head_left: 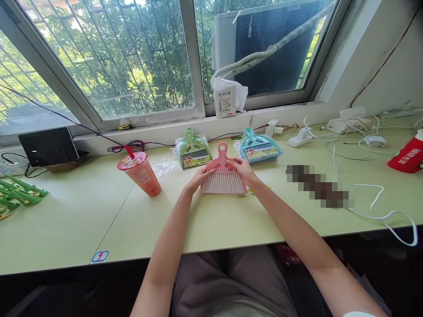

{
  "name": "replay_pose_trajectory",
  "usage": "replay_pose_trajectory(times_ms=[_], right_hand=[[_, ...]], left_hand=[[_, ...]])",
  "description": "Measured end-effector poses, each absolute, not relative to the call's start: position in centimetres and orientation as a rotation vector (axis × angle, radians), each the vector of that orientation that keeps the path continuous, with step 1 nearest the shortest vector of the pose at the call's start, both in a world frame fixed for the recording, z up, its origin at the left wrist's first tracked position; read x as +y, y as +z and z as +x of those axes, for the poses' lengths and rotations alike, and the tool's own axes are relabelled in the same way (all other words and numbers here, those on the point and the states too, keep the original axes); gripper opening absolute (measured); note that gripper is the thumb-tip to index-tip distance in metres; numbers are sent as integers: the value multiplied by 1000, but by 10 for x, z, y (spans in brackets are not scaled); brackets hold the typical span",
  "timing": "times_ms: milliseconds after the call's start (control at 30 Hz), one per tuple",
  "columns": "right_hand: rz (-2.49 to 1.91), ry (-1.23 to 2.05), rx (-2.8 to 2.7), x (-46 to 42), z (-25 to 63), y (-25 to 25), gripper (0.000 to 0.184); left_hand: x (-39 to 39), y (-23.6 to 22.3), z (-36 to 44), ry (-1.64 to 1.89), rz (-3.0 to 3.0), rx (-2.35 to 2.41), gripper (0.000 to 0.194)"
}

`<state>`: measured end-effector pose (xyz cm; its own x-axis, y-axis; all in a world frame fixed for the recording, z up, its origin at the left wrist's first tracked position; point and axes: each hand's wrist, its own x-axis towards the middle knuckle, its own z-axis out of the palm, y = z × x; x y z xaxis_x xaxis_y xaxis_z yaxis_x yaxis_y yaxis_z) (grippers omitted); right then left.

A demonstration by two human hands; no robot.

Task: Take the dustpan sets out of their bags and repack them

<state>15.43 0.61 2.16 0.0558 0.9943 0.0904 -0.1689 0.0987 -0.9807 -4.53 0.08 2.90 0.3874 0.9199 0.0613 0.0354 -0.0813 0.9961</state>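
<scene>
Between my two hands is a pink dustpan and brush set (224, 181), its handle pointing away from me and its pale bristles facing me. My left hand (197, 178) grips its left edge, thumb on top. On the opposite edge, my right hand (245, 171) holds it with the fingers over the upper part. A yellow printed label (259, 189) shows partly from beneath its right corner. Behind to the left lies a green dustpan and brush set (194, 152) in clear plastic. To the right is a stack of blue dustpan and brush sets (259, 145) with printed cards.
A lidded cup with a red straw (142, 174) stands left of my arm. Farther left are a tablet (49, 147) and green bamboo-like pieces (21, 193). White cables (390, 215), a power adapter (300, 137) and a red item (408, 154) lie rightward. A small box (225, 102) sits on the windowsill.
</scene>
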Motion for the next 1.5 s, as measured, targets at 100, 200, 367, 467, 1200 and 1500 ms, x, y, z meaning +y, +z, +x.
replay_pose_trajectory(times_ms=[100,200,367,467,1200,1500], right_hand=[[-1168,1150,-1245,11,173,31,39],[-1407,970,-1583,9,196,45,32],[-1563,913,-2286,-1,212,52,36],[-1689,714,-2476,-2,204,44,51],[-1074,1059,-2280,-5,157,18,15],[-939,740,-1680,-1,160,36,31]], left_hand=[[15,15,-50,1066,1273,976,51],[31,7,-58,1286,1080,1072,46],[42,6,-75,1465,957,1140,41],[41,4,-77,1432,957,1202,42],[34,3,-66,1365,985,1190,43],[14,12,-48,1125,1152,1091,45]])
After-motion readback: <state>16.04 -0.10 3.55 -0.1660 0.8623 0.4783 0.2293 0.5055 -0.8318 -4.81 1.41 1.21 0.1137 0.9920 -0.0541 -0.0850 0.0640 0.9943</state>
